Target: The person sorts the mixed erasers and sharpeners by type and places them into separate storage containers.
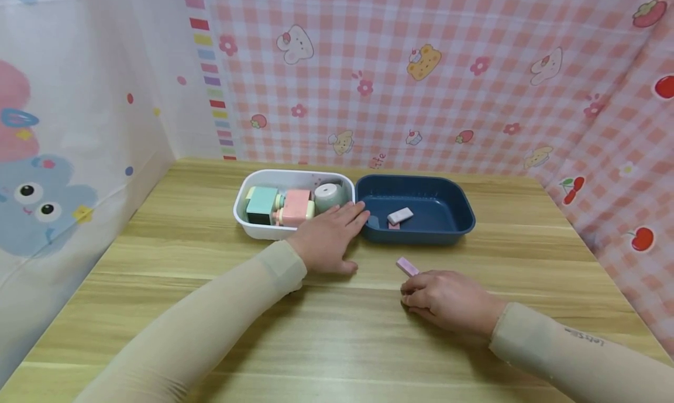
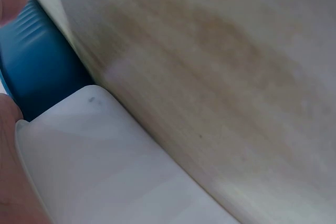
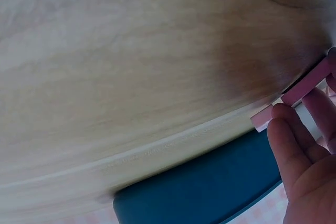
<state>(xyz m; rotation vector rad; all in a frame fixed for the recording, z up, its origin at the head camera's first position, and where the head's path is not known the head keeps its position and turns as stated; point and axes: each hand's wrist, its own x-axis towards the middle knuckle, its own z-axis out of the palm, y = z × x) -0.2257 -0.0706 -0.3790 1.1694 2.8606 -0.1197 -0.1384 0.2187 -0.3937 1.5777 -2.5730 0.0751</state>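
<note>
My left hand [image 1: 329, 236] lies with its fingers straight over the meeting rims of a white box [image 1: 263, 232] and a dark blue box [image 1: 421, 237]. My right hand [image 1: 455, 300] is low over the table in front of the blue box. In the right wrist view its fingers pinch a pink eraser-like block [image 3: 307, 83], which the hand hides in the head view. Just past the fingertips is a second, lilac-pink block [image 1: 407, 267]. Inside the blue box, a pale block [image 1: 400, 216] rests partly over a pink one [image 1: 394, 226].
In the white box are a teal cube-shaped container [image 1: 262, 202], a pink one [image 1: 297, 207] and a grey-green round item with a pale top [image 1: 329, 193]. The wooden table [image 1: 337, 344] ends at a pink checked cloth [image 1: 389, 99] behind the boxes.
</note>
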